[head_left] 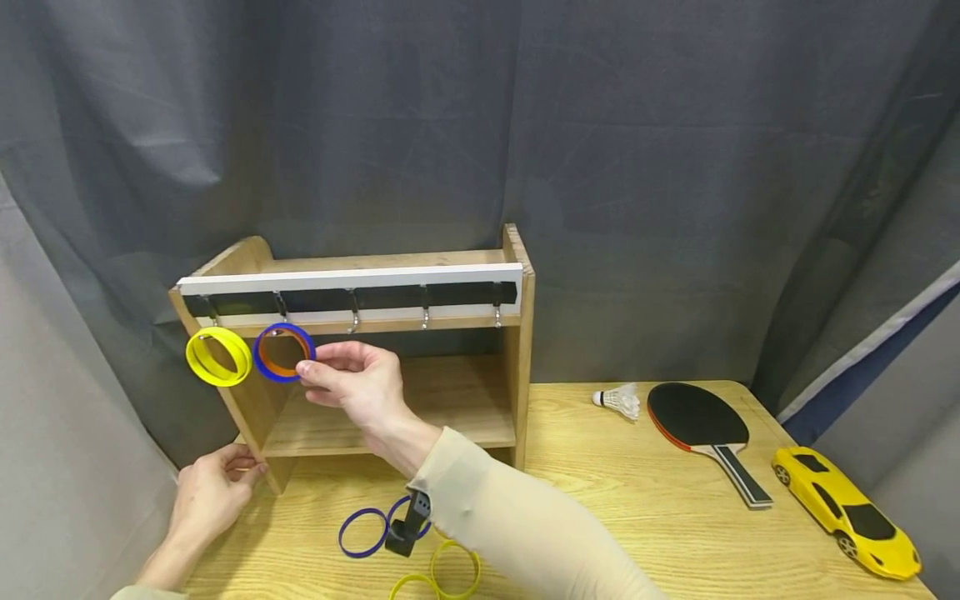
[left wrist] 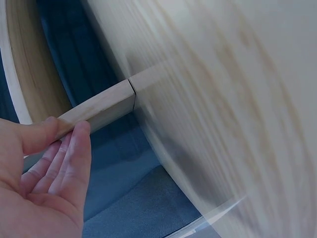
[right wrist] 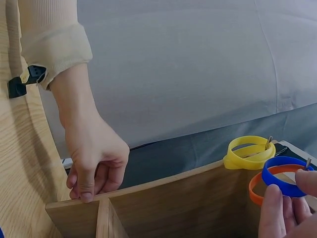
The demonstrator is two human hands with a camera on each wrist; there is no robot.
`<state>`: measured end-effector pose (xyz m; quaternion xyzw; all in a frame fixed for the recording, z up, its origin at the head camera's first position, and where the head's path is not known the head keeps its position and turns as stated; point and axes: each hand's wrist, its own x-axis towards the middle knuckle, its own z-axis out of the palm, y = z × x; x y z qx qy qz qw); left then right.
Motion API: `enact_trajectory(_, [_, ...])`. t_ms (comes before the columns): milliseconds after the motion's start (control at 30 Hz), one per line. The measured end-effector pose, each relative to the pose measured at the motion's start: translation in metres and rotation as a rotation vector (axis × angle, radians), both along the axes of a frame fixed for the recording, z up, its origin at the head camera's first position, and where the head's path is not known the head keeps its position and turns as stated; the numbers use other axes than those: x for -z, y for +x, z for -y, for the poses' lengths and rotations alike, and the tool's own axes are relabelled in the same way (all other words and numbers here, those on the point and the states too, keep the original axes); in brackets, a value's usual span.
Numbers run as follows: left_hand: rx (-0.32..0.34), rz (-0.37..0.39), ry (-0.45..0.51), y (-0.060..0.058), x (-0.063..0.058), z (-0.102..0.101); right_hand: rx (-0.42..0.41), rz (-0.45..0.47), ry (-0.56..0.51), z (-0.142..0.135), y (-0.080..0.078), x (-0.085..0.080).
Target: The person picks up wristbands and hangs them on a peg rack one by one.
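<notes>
My right hand (head_left: 360,379) pinches a blue silicone wristband (right wrist: 271,179) between thumb and fingers at the second hook from the left. An orange wristband (right wrist: 254,189) hangs right beside it, partly overlapped by the blue one. In the right wrist view the hook's tip (right wrist: 308,163) shows through the blue band. Yellow wristbands (head_left: 197,360) hang on the leftmost hook. Low on the left, my left hand (head_left: 213,493) grips the edge of the wooden shelf (head_left: 527,350), its thumb and fingers on the wooden edge (left wrist: 101,103) in the left wrist view.
Three bare hooks (head_left: 425,317) follow along the rack's black strip (head_left: 386,297). Blue bands (head_left: 342,533) and yellow bands (head_left: 477,575) lie on the table before the shelf. To the right are a shuttlecock (head_left: 618,401), a table tennis bat (head_left: 697,414) and a yellow toy car (head_left: 832,492).
</notes>
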<state>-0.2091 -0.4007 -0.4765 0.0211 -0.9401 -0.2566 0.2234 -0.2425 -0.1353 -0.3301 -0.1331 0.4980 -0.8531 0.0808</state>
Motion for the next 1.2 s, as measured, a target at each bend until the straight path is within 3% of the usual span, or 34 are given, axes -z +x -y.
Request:
enact_trajectory(433, [-0.004,0.004,-0.006,0.000,-0.001,0.001,-0.007,-0.003,0.005,-0.006,-0.001,0.004])
enact_trajectory(700, [0.007,0.035,0.008,0.001,-0.003,0.001,-0.036,-0.069,0.065,-0.032,0.002,0.013])
enact_trajectory(967, [0.025,0.048,0.018,0.001,-0.004,0.000,-0.157,-0.225,0.298,-0.097,0.014,0.032])
enact_trajectory(1200, [0.006,0.052,0.016,0.002,-0.002,0.000,-0.286,-0.368,0.569,-0.156,0.032,0.085])
